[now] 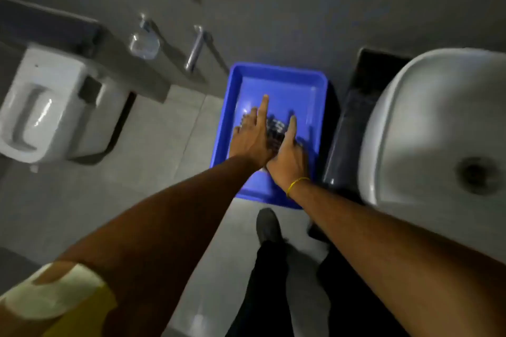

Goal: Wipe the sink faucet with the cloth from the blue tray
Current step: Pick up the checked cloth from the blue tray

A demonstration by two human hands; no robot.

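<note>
The room is dim and grey, with a bluish cast over the walls and floor. The blue tray [276, 82] is the one saturated colour; a soft glare spot sits on its bottom near the fingers [264, 107]. Pale highlights streak the toilet [35, 107] rim and the edge of the sink [427, 123]. Motion blur smears everything, most at the left and top. Straight lines bow toward the edges from the wide lens. Dark shadow pools beside the tray.
</note>
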